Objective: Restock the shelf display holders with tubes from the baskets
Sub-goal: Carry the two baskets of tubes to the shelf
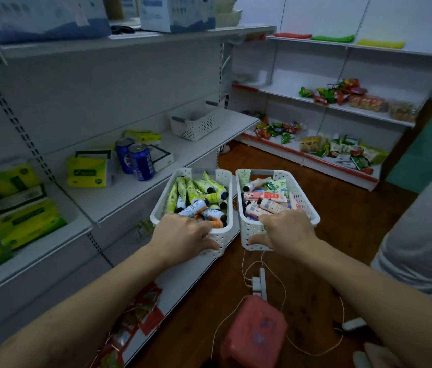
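Both hands grip basket rims: left hand (183, 236) the green-tube basket (163, 205), right hand (288, 232) the pink-tube basket (306, 197)

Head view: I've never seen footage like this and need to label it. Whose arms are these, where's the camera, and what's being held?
No machine here: a person wears a camera on the head, looking forward and down, so the two arms are their own. This is the only view. The left hand grips the near end of the left basket, filled mostly with green tubes. The right hand grips the right basket, which holds pink tubes. Both baskets are white and perforated. Beside them stands a white shelf carrying a third basket, two blue cans and yellow tissue packs. Below is a wooden floor.
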Action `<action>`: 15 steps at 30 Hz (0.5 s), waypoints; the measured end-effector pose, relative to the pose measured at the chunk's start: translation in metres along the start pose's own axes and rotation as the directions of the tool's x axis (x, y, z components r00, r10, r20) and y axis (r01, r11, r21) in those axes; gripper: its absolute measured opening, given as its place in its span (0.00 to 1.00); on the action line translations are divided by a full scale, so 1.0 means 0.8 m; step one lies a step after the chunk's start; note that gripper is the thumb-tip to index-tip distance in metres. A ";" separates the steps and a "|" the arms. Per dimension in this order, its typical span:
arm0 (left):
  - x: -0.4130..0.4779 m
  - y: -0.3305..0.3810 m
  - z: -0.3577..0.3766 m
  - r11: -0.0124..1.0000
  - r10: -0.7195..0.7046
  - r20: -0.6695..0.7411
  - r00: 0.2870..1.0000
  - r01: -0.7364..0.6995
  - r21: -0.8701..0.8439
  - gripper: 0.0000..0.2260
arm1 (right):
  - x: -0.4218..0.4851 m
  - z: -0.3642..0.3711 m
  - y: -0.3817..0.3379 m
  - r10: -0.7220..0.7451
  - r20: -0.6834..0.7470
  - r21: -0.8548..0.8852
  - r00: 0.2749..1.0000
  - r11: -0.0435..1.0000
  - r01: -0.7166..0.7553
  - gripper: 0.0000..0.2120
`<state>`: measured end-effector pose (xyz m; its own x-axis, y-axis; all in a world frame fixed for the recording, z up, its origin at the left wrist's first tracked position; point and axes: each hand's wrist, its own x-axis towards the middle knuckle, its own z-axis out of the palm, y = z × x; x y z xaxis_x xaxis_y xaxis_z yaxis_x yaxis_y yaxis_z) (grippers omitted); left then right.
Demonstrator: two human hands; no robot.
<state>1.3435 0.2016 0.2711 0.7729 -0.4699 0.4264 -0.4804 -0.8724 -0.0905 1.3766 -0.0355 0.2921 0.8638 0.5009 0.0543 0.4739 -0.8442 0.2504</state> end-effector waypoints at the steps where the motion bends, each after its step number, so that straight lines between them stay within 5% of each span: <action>1: 0.009 -0.010 0.011 1.000 -0.003 0.004 1.000 0.003 0.002 0.24 | 0.016 0.005 0.005 -0.005 0.007 -0.006 1.000 1.000 0.005 0.25; 15: 0.099 -0.082 0.091 0.998 0.054 0.048 0.997 -0.052 -0.046 0.23 | 0.148 0.058 0.082 -0.069 -0.025 -0.021 0.997 0.997 0.069 0.29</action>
<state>1.4667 0.2118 0.2455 0.7648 -0.5220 0.3775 -0.5383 -0.8398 -0.0706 1.5180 -0.0402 0.2700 0.8244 0.5627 0.0607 0.5284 -0.8037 0.2736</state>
